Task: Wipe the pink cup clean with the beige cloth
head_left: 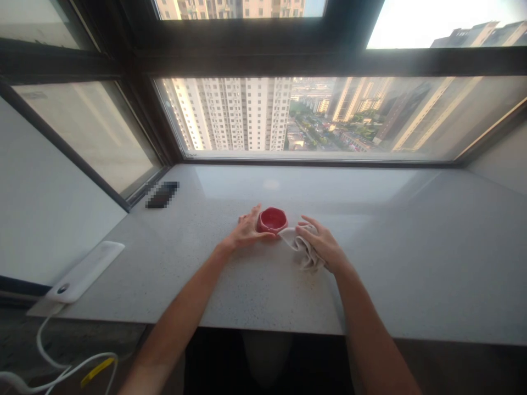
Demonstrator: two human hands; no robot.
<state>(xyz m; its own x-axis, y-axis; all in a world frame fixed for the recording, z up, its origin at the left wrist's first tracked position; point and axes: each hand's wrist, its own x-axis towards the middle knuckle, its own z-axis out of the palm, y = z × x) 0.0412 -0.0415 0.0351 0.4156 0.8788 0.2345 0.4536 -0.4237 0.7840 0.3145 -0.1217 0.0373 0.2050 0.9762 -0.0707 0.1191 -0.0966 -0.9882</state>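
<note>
A small red bowl (273,219) with a faceted rim sits upright on the pale speckled windowsill (255,296). Around its left side curves my left hand (248,227), thumb along the near edge and fingers at the far left, gripping it. To the right of the bowl, my right hand (317,238) is closed on a crumpled off-white cloth (303,253). One corner of the cloth reaches toward the bowl's lower right edge; whether it touches is hard to tell.
A dark pixelated object (162,195) lies at the back left by the window frame. On the left edge rests a white power strip (86,271), its white cable (49,351) hanging over the front. Window panes (313,118) rise behind the sill.
</note>
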